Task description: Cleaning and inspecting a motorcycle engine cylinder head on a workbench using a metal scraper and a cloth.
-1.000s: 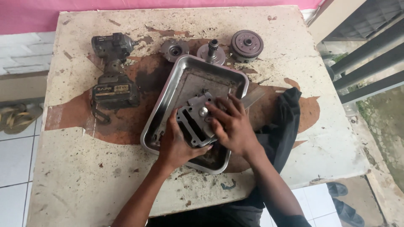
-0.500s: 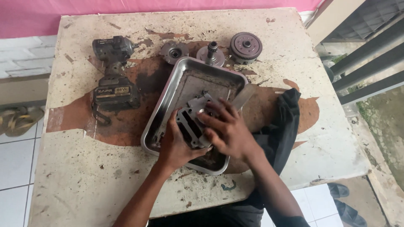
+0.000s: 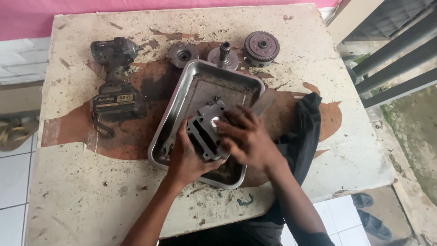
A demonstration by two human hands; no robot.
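Our left hand (image 3: 187, 157) is curled around the near-left side of a grey cast-metal engine part with square openings and a round bore (image 3: 205, 131), thumb up along its left edge and fingers tucked beneath, so it has a firm hold of the part. Our right hand (image 3: 248, 139) lies over the part's right half with fingers spread and bent, fingertips pressing on its top face beside the pale round bore; whether those fingers wrap under the far edge we cannot tell. The part sits tilted in both hands just above the near half of a rectangular stainless-steel tray with rounded corners (image 3: 191, 84), whose floor is smeared with dark oil. The tray lies askew on a worn tabletop with flaking cream paint and brown bare patches (image 3: 82, 191). Just right of the tray, touching our right forearm, a black cloth (image 3: 306, 132) is draped toward the table's near edge. Beyond the tray's far rim we note three items in a row: a small round metal hub (image 3: 183, 54), a metal disc with an upright splined shaft (image 3: 224, 55), and a dark toothed clutch gear (image 3: 261, 45). Well left of the tray lies a black cordless impact wrench with battery pack (image 3: 116, 82). Below the table's right corner, dark sandals (image 3: 371, 216) rest on the tiled floor.
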